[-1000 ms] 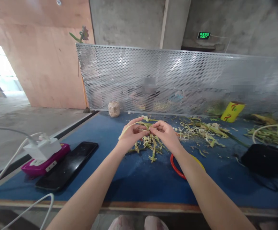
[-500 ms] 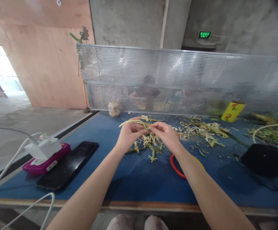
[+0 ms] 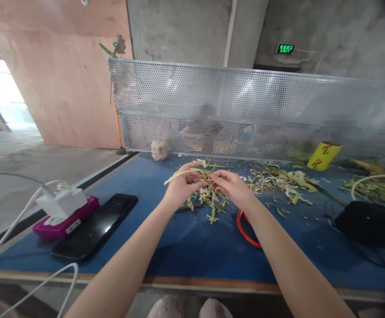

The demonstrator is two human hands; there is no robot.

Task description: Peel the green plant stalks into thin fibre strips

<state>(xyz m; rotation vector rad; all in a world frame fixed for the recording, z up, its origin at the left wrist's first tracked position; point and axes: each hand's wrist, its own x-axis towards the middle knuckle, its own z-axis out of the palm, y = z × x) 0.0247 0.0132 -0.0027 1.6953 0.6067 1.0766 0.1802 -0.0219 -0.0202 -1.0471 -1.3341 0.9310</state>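
Pale-green stalk (image 3: 179, 174) runs roughly left-right above blue bench (image 3: 192, 254), tail over left hand (image 3: 181, 189), which pinches it; right hand (image 3: 234, 187) sits at its right end, grip too small to tell.

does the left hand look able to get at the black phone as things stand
Probably yes: the black phone lies uncovered, out beyond the left hand, with the purple power strip on its far side. A pale plant strip lies across that hand.
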